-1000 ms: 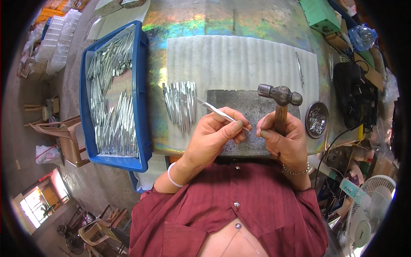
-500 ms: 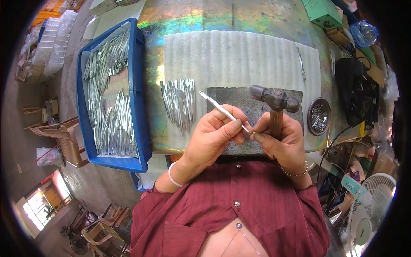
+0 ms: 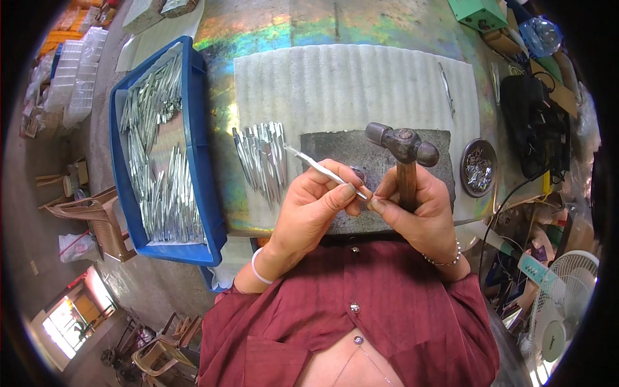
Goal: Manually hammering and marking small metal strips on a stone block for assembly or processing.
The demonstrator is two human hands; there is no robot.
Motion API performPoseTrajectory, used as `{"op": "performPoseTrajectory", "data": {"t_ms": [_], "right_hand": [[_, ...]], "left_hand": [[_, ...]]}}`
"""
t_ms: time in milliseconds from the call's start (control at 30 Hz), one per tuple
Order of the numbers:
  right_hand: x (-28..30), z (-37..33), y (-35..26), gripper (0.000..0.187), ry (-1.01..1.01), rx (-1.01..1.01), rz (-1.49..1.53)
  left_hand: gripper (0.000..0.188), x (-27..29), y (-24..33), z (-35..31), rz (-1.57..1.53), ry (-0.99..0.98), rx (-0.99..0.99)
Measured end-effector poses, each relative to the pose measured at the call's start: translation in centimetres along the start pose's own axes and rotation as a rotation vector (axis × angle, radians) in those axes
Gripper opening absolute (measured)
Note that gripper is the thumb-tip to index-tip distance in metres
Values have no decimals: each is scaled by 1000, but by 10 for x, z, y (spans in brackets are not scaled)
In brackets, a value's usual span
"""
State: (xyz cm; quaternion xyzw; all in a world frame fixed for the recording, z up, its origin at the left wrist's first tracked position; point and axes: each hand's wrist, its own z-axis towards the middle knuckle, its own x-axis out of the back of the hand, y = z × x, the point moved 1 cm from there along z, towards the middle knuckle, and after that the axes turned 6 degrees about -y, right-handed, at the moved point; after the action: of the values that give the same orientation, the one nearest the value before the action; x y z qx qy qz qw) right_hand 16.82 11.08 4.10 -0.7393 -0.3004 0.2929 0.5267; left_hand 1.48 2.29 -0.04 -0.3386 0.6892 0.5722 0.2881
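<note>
My left hand [image 3: 316,206] pinches a slim silver metal rod [image 3: 320,169] with a flattened far end, tilted up to the left. Its near end meets the fingertips of my right hand [image 3: 419,206]. That right hand also keeps a ball-peen hammer [image 3: 405,149] upright, its wooden handle [image 3: 407,184] in the curled fingers and its steel head above them. Whether a small part sits between the right fingertips is hidden. Beneath both hands lies a dark flat block [image 3: 361,145]. To the left, a fanned pile of similar metal pieces [image 3: 261,158] rests on the white foam sheet [image 3: 335,84].
A blue tray [image 3: 198,142] full of metal pieces stands at the left. On the right is a round dish [image 3: 479,168] of small metal parts. One thin metal piece [image 3: 447,90] lies on the foam. Beyond are a black bag [image 3: 530,126], a green box [image 3: 478,13] and a fan [image 3: 562,309].
The whole view has shifted slightly. My hands stay together at the rod's near end, and the hammer remains in the right hand, its head tilted a little differently.
</note>
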Motion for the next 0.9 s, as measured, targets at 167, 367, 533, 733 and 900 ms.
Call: {"op": "performPoseTrajectory", "data": {"t_ms": [167, 367, 533, 733, 900], "right_hand": [[-5, 4, 4, 15, 14, -5, 91], [1, 3, 13, 16, -23, -25, 291], [14, -4, 29, 20, 97, -3, 53], [20, -10, 41, 18, 164, 6, -176], [20, -7, 40, 18, 145, -57, -181]], "left_hand": [[10, -1, 3, -3, 417, -15, -151], [10, 5, -2, -4, -24, -52, -95], [9, 19, 4, -5, 152, 87, -123], [7, 7, 6, -7, 608, 136, -118], [5, 3, 0, -5, 908, 186, -202]]}}
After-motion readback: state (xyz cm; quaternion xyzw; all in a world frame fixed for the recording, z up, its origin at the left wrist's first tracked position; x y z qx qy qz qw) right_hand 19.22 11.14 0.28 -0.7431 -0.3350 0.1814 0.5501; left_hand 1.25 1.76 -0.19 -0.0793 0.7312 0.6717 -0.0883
